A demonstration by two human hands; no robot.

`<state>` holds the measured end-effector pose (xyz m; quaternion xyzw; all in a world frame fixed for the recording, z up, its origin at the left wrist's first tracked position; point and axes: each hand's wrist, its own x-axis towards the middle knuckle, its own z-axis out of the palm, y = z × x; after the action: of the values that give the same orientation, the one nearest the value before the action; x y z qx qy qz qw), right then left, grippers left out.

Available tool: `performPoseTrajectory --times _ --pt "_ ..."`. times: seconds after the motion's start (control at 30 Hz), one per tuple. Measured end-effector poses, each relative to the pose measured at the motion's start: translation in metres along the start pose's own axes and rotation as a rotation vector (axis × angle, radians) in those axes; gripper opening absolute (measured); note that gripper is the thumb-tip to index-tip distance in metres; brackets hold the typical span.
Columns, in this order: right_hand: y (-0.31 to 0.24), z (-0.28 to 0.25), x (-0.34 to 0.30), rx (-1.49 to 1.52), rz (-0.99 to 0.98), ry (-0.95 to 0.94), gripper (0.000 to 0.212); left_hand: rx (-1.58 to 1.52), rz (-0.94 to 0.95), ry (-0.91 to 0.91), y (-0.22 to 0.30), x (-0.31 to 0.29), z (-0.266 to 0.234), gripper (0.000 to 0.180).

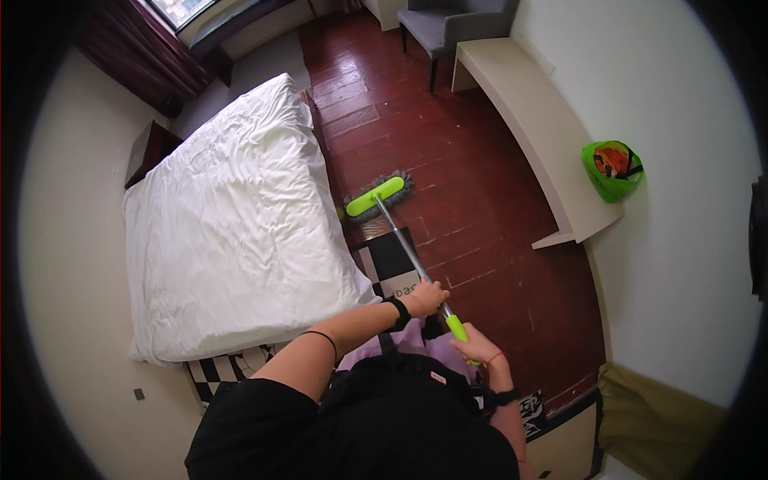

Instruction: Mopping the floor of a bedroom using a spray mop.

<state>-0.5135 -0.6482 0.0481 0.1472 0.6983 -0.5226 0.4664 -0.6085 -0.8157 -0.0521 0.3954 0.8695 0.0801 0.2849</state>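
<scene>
A mop (pixel 406 242) with a lime-green head, grey shaggy fringe and metal pole slants away from me. Its head rests on the dark red floor close beside the bed's right side. My left hand (pixel 426 298) is closed around the middle of the pole, palm side partly hidden. Nearer my body, my right hand (pixel 478 346) grips the green handle end. Both wrists wear dark bands.
To the left stands a bed (pixel 232 232) with a rumpled white sheet. A black-and-white checked mat (pixel 388 260) lies by it. At right are a low pale bench (pixel 520 104) with a green bag (pixel 612 188) and a grey armchair (pixel 478 26).
</scene>
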Motion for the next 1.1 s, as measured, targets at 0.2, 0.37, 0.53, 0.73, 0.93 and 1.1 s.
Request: performPoseTrajectory --times 0.2,0.37,0.53,0.73,0.93,1.1 --pt "0.012 -0.047 -0.066 -0.317 -0.271 0.172 0.049 -0.008 0.128 0.059 0.06 0.031 -0.021 0.015" --pt "-0.011 -0.092 -0.079 -0.331 -0.215 0.175 0.056 0.015 0.141 0.02 0.072 0.062 -0.043 0.013" --pt "-0.016 -0.141 -0.016 -0.103 -0.209 0.16 0.06 -0.036 -0.043 0.088 0.041 0.105 -0.068 0.011" --pt "-0.062 -0.178 0.044 0.358 -0.204 0.129 0.056 -0.014 -0.291 0.157 0.023 0.157 -0.115 0.031" --pt "-0.058 -0.228 0.077 0.618 -0.13 0.248 0.055 -0.04 -0.164 0.101 0.034 0.226 -0.143 0.028" --pt "-0.049 -0.251 0.062 0.603 -0.172 0.103 0.048 0.043 0.111 0.256 0.045 0.263 -0.137 0.016"
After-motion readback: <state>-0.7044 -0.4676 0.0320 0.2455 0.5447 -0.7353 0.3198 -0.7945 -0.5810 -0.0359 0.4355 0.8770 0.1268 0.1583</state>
